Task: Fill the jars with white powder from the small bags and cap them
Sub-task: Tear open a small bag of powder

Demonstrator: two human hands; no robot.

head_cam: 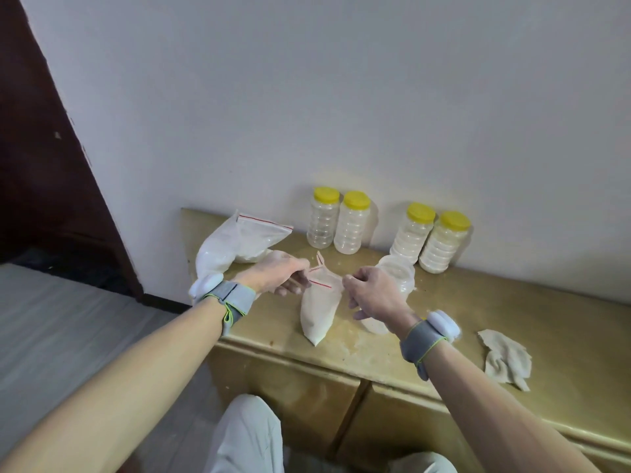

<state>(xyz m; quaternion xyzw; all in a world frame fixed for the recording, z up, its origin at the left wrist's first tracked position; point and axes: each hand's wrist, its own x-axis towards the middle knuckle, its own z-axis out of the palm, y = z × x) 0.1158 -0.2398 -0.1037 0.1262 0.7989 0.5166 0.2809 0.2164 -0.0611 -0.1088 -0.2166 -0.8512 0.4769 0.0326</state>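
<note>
Yellow-capped clear plastic jars [351,223] block the back edge of the yellow cabinet top [560,322] — room lies right of the crumpled beige rag [507,358].

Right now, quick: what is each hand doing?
Left hand: pinches the mouth of the small clear plastic bag of white powder.
Right hand: pinches the same bag's mouth, opposite side.

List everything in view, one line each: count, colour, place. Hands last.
cabinet: one, golden, against the wall
capped jars: four, clear with yellow lids, along the wall; right pair holds white powder
open jar: one, clear, in front of the filled pair
small bag: one, clear with red strip, white powder, centre front
larger bags: apparently two, white powder, back left
cloth: one, beige, front right
wristbands: two, grey, one per wrist
left hand: pinches the small bag's top
right hand: pinches the small bag's top
</note>
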